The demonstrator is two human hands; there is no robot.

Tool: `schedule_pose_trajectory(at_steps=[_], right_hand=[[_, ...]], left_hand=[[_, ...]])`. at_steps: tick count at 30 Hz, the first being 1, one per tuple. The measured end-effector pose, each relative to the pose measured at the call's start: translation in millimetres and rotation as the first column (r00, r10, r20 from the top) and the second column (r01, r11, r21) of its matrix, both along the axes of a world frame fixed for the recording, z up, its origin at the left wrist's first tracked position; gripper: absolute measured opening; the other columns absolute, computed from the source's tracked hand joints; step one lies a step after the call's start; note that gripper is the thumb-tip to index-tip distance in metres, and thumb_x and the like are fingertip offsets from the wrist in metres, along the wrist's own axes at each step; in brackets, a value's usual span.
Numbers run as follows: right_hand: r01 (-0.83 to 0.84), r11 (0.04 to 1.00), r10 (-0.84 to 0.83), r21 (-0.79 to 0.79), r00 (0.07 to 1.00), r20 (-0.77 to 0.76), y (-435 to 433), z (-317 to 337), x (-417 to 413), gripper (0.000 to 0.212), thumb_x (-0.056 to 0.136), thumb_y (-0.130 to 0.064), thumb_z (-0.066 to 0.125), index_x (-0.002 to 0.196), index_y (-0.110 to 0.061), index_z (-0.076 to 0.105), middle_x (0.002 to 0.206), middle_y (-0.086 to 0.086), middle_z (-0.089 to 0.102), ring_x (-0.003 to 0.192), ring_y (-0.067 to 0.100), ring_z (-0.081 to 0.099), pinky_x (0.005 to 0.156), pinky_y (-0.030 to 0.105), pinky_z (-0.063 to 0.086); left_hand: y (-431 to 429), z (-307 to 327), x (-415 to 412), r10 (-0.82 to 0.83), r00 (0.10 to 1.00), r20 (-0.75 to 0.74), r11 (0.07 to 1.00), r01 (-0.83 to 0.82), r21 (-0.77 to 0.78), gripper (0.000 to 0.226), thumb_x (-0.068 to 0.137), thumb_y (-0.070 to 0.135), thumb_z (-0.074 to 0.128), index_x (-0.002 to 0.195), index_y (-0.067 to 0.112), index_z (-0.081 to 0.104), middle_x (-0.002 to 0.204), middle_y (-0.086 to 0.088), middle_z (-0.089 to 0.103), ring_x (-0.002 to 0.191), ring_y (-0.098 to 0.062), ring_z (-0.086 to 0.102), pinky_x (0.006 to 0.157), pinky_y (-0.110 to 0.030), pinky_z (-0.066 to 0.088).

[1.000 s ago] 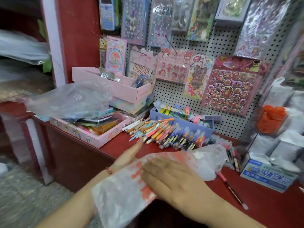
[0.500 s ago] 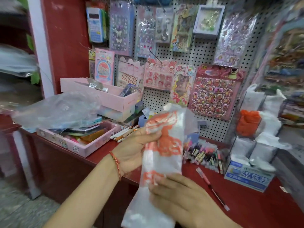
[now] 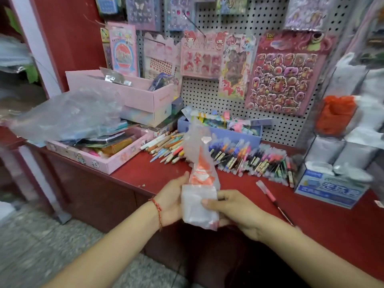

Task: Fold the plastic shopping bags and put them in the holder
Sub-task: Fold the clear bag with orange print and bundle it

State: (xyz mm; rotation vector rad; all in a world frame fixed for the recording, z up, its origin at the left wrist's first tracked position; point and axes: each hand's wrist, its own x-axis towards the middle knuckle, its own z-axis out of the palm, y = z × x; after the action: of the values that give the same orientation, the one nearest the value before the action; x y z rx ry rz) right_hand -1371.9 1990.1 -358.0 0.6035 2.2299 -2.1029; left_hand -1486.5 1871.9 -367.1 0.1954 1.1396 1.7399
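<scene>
Lowered and shortened since half a second ago: the plastic bag [image 3: 200, 181], then held up as a long strip, is now doubled at its lower end into a white square packet. It is held in front of the near edge of the red tabletop [image 3: 145, 173], above the floor.

- Left hand [image 3: 171, 201]: the packet's left edge is gripped, thumb laid along the side; the other fingers are hidden behind the plastic. A red string bracelet [image 3: 157, 207] is worn at the wrist.
- Right hand [image 3: 235, 213]: the packet's lower right is pinched, thumb pressed on the front face, fingers curled under and behind.
- Bag's upper part: unfolded, translucent with orange print, standing up loosely above the packet.
- Holder [image 3: 311, 146]: a clear compartmented case at the right end of the tabletop, well apart from the hands. White bags and an orange bag [image 3: 335, 115] are stowed in it.
- Behind the bag: a row of pens [image 3: 249, 157] laid on the tabletop; one pink pen [image 3: 268, 192] lies apart, near the right hand.
- Left side: a pink tray [image 3: 93, 161] of stationery, with crumpled clear plastic [image 3: 68, 115] heaped on it.
- Back wall: a pegboard [image 3: 207, 90] hung with sticker sheets [image 3: 284, 77].
</scene>
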Motion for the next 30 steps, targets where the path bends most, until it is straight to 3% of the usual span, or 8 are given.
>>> schedule_pose_trajectory(at_steps=[3,9,12,17,19,24,27,30], right_hand=[[0.075,0.996,-0.075,-0.039,0.997,0.003,-7,-6,-4,0.012,0.089,-0.006,0.060,0.099,-0.006,0.066,0.079,0.007,0.069,0.058,0.011,0.065,0.053,0.024,0.054],[0.131,0.988,-0.122,0.082,0.986,-0.111,-20,-19,-7,0.013,0.088,-0.002,0.055,0.094,-0.002,0.067,0.083,0.007,0.068,0.070,0.011,0.061,0.064,0.025,0.049],[0.042,0.935,0.010,0.351,0.989,-0.145,-27,-27,-4,0.019,0.089,-0.015,0.057,0.094,0.001,0.066,0.091,0.018,0.069,0.077,0.018,0.061,0.076,0.039,0.049],[0.128,0.878,-0.066,0.461,0.987,-0.149,-28,-24,3,0.029,0.092,-0.018,0.054,0.068,-0.003,0.060,0.060,0.007,0.059,0.052,0.001,0.048,0.054,0.026,0.046],[0.215,0.867,-0.159,0.449,0.974,-0.160,-25,-21,6,0.041,0.093,-0.016,0.054,0.055,-0.011,0.040,0.047,-0.001,0.039,0.038,0.002,0.049,0.040,0.014,0.040],[0.242,0.795,-0.184,0.556,0.970,-0.159,-26,-26,5,0.041,0.092,-0.026,0.055,0.059,-0.016,0.034,0.049,-0.004,0.034,0.052,0.024,0.061,0.054,0.044,0.051],[0.261,0.719,-0.182,0.644,0.965,-0.187,-27,-30,4,0.029,0.093,-0.032,0.054,0.070,-0.020,0.040,0.057,-0.007,0.042,0.057,0.016,0.049,0.054,0.034,0.040],[0.254,0.588,-0.146,0.768,0.967,-0.209,-31,-26,7,0.024,0.092,-0.023,0.055,0.110,-0.022,0.040,0.091,-0.004,0.058,0.082,0.023,0.060,0.069,0.034,0.046]], left_hand=[[0,7,4,0.000,0.998,-0.068,1.000,-0.002,-0.029,0.061,0.094,0.055,0.033,0.108,0.004,0.064,0.102,-0.018,0.068,0.089,-0.028,0.066,0.086,-0.039,0.049],[-14,-1,6,-0.066,0.983,-0.173,0.986,0.037,-0.165,0.048,0.071,0.021,0.064,0.113,-0.002,0.063,0.107,-0.020,0.068,0.084,-0.025,0.068,0.081,-0.037,0.055],[-23,-5,2,-0.106,0.988,-0.117,0.975,0.080,-0.205,0.037,0.074,0.021,0.063,0.104,-0.001,0.068,0.102,-0.019,0.069,0.084,-0.027,0.068,0.083,-0.038,0.053],[-17,-8,3,-0.039,0.995,-0.097,0.948,0.007,-0.317,0.021,0.094,0.014,0.048,0.093,0.003,0.065,0.071,-0.008,0.070,0.056,-0.017,0.067,0.051,-0.024,0.055],[-13,-8,5,0.020,0.998,-0.064,0.954,-0.038,-0.296,0.022,0.096,0.010,0.043,0.096,0.003,0.064,0.071,-0.008,0.070,0.056,-0.017,0.066,0.048,-0.026,0.055],[-16,-1,12,-0.041,0.998,-0.044,0.987,0.034,-0.154,0.029,0.094,0.025,0.050,0.110,0.007,0.065,0.097,-0.011,0.072,0.079,-0.022,0.070,0.067,-0.039,0.058],[-22,1,18,-0.142,0.977,-0.157,0.978,0.113,-0.178,0.040,0.070,0.010,0.067,0.110,0.008,0.065,0.107,-0.014,0.070,0.091,-0.025,0.069,0.076,-0.042,0.058],[-24,-7,17,-0.100,0.967,-0.233,0.976,0.050,-0.214,0.045,0.069,-0.017,0.062,0.108,0.004,0.061,0.097,-0.012,0.071,0.083,-0.022,0.069,0.066,-0.029,0.059]])
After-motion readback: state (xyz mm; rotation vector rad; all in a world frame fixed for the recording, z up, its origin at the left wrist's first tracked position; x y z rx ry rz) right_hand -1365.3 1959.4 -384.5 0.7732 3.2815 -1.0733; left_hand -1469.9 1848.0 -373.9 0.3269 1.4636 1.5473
